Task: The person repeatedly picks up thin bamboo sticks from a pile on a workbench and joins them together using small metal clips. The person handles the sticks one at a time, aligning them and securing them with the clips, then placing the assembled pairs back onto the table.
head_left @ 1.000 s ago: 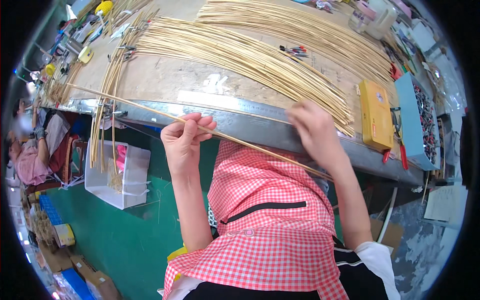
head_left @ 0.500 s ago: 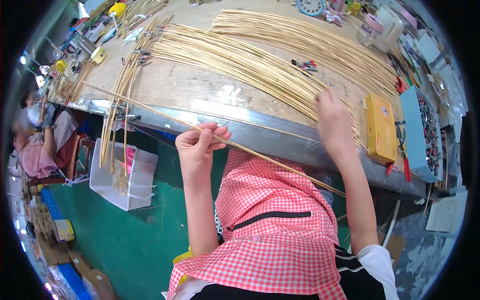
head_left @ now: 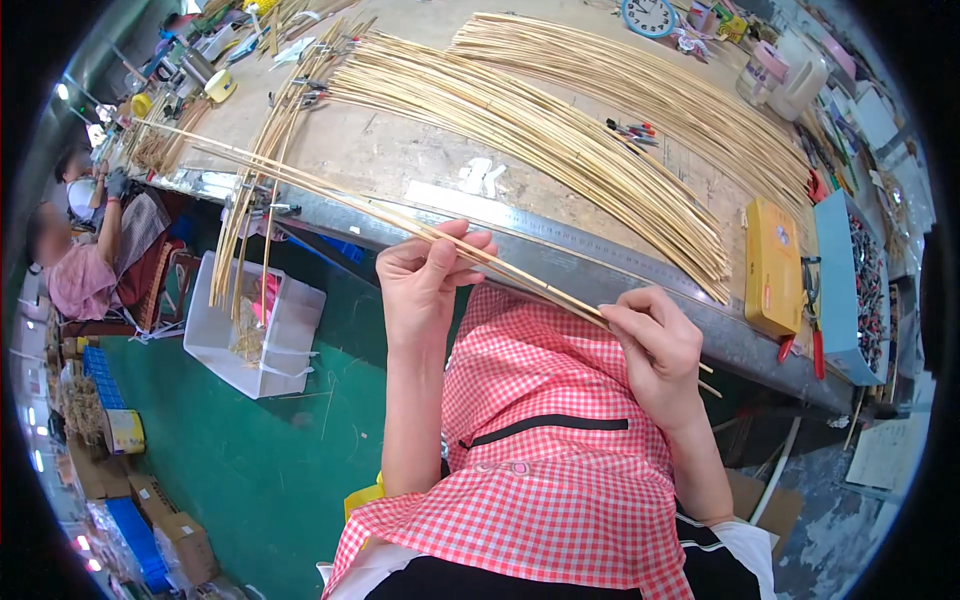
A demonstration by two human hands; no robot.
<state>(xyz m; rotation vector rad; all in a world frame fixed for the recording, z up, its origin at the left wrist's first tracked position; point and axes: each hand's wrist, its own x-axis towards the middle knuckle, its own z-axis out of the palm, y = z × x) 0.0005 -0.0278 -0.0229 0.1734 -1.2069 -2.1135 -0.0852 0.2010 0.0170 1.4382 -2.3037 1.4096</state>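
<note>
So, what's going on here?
Someone in a checked apron is holding two thin sticks: the left hand grips them and the right hand pinches them farther along. Two broad spreads of similar sticks lie on the table, with a yellow box near their right end.

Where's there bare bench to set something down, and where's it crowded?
Bare: the tan wooden tabletop between the slanting pale sticks at left, the near row of thin pale sticks and the silver metal ruler, left of the white flat cutout. Crowded: the right end, with a yellow rectangular box, red-handled pliers and a full light-blue open box.
</note>
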